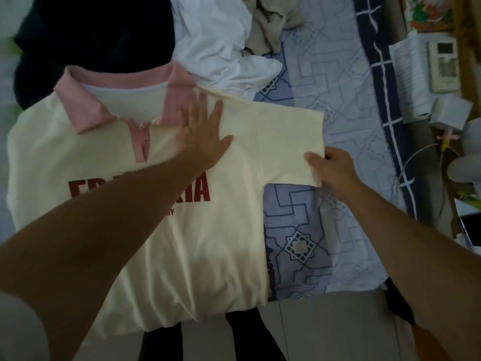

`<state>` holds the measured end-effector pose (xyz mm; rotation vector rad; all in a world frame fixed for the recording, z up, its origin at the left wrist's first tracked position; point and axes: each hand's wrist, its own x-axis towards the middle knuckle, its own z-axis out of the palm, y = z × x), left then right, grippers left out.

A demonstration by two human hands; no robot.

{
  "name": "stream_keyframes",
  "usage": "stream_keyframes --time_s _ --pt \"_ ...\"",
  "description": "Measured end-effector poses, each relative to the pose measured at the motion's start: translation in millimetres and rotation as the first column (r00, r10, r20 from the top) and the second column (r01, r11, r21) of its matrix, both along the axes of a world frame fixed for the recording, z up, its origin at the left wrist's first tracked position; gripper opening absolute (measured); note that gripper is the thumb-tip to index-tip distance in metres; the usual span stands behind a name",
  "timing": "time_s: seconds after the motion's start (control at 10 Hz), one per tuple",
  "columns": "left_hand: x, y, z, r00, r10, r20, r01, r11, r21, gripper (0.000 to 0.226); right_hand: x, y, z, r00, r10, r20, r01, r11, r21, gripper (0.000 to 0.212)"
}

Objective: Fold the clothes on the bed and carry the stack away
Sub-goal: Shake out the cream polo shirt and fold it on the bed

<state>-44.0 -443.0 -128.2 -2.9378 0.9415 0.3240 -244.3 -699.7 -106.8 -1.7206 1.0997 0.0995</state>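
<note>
1. Nearest to me, the hem of the cream polo shirt (182,269) hangs over the near edge of the bed (325,243), with tiled floor (338,329) showing below it.
2. The shirt lies face up and spread flat on the patterned bedsheet, its dark red lettering partly hidden under the person's left forearm.
3. The right hand (335,170) is at the end of the shirt's right sleeve (281,142), thumb on top and fingers curled under the cuff, pinching the cloth at its near corner.
4. The left hand (200,134) lies flat on the shirt's shoulder, just right of the placket, with fingers straight and spread, pressing the fabric down and holding nothing.
5. The pink collar (86,105) sits beyond that hand, with the buttoned placket running down from it.
6. Farther off, touching the collar, a dark garment (91,32) lies on the left, a rumpled white garment (218,48) beside it, and a beige one (270,24) at the far edge.
7. To the right, off the bed, a remote control (443,66) rests near some papers (411,74) and a small white box (450,110).
</note>
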Motion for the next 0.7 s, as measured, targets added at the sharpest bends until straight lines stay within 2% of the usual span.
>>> stream_keyframes --time_s 0.1,0.2,0.3,0.4,0.5,0.6,0.7 --pt "-34 0 0 0.972 -0.232 -0.029 0.229 0.970 -0.086 0.080 2 5 9 0.986 -0.108 0.130 0.122 0.987 -0.107 0.014" --pt "-76 4 0 0.945 -0.309 -0.108 0.296 0.947 -0.124 0.079 12 28 32 0.952 -0.119 0.283 0.153 0.983 -0.100 0.011" --pt "-95 4 -1 0.943 -0.293 -0.157 0.277 0.954 -0.115 0.083 26 67 58 0.926 0.074 0.371 0.025 0.966 -0.256 0.028" --pt "-82 3 6 0.949 -0.201 -0.244 0.100 0.923 -0.372 0.047 37 117 70 0.871 0.381 0.310 -0.256 0.891 -0.375 0.041" --pt "-57 7 37 0.479 0.126 -0.869 -0.856 0.288 -0.430 0.017 42 154 62 0.741 0.660 0.118 -0.612 0.738 -0.285 0.056" --pt "-36 25 43 0.046 -0.188 -0.981 -0.988 -0.151 -0.018 0.052 39 169 45 0.702 0.711 0.045 -0.696 0.698 -0.169 0.058" --pt "-33 46 34 0.004 -0.264 -0.965 -0.987 -0.154 0.038 0.070 35 168 35 0.762 0.647 0.033 -0.622 0.745 -0.241 0.044"
